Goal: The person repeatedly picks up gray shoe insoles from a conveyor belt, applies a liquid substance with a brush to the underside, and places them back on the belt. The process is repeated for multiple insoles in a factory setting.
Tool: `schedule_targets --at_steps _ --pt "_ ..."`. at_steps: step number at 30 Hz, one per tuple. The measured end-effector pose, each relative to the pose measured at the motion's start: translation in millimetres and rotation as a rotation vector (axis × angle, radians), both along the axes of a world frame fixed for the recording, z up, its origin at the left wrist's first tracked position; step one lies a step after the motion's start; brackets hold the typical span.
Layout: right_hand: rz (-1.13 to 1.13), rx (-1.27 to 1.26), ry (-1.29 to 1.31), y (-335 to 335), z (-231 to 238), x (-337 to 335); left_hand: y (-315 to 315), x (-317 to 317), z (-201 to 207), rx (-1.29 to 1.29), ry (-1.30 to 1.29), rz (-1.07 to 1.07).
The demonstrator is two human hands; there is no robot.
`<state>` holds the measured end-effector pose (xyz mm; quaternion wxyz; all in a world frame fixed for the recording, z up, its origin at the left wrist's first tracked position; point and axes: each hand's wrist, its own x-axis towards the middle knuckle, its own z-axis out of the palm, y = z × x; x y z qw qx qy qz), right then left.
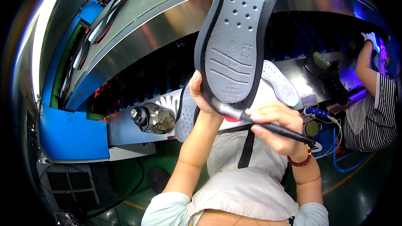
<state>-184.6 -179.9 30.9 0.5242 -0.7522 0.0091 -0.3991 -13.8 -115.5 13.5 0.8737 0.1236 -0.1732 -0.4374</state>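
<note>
A grey shoe sole (229, 73) with a black raised rim stands tilted up in front of me, its dimpled inner face toward me. My left hand (201, 94) is closed round the sole's heel end, thumb against the left rim. My right hand (277, 123) grips a brush (289, 133) by its black handle. The brush's pale head touches or lies very near the sole's heel rim; bristle contact is hard to make out. Behind my left wrist, another grey sole with a dark rim (184, 119) lies on the metal ledge.
A dark-lidded clear bottle (161, 118) stands left on the ledge (121, 129). A pale sole (280, 84) and a small jar (311, 128) are at right. Beyond runs a conveyor belt (153, 2) with several soles (109, 19). A co-worker in stripes (377, 117) sits far right.
</note>
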Motion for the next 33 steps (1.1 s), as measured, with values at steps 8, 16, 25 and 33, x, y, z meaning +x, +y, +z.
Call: schedule_targets --at_steps 8,16,25,33 --pt "0.211 0.162 -0.022 -12.8 1.7 3.6 -0.6 5.7 6.8 0.027 -0.02 -0.048" --pt "0.338 0.122 0.082 -38.9 9.9 1.9 0.4 19.4 8.6 -0.02 -0.131 -0.014" --pt "0.518 0.203 0.056 -31.2 19.8 -3.7 0.1 32.0 9.5 0.044 -0.077 -0.17" --pt "0.625 -0.071 0.18 -52.9 33.2 -5.4 4.2 20.3 27.7 0.37 -0.19 -0.455"
